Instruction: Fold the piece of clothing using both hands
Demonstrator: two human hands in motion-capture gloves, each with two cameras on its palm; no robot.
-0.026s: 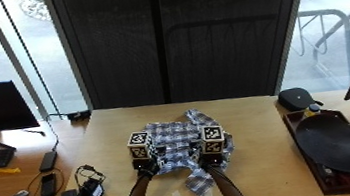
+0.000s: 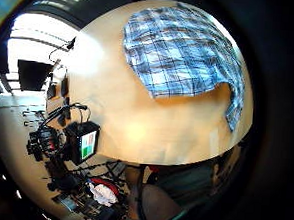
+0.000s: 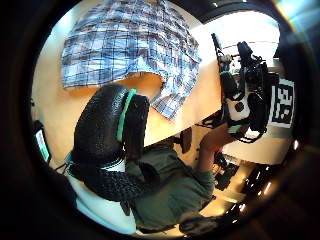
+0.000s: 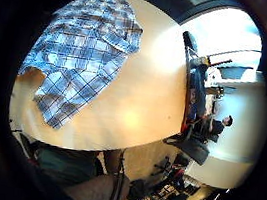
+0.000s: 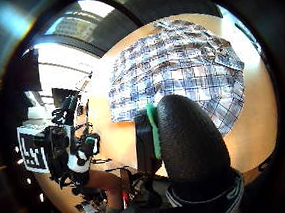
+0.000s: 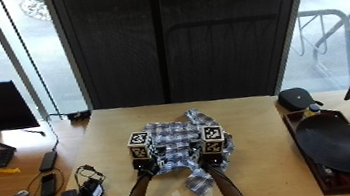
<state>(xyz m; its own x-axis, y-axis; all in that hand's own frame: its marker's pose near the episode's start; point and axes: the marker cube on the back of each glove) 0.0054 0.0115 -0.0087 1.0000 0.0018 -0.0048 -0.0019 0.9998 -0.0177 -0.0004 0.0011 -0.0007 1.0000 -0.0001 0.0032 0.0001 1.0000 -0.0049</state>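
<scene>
Tabletop (image 6: 261,148): both hands above shirt (image 6: 179,143)

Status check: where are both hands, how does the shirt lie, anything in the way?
Left hand and right hand over the plaid shirt, grip unclear. Shirt crumpled on the table, unfolded. Cables lie off the left edge.
</scene>
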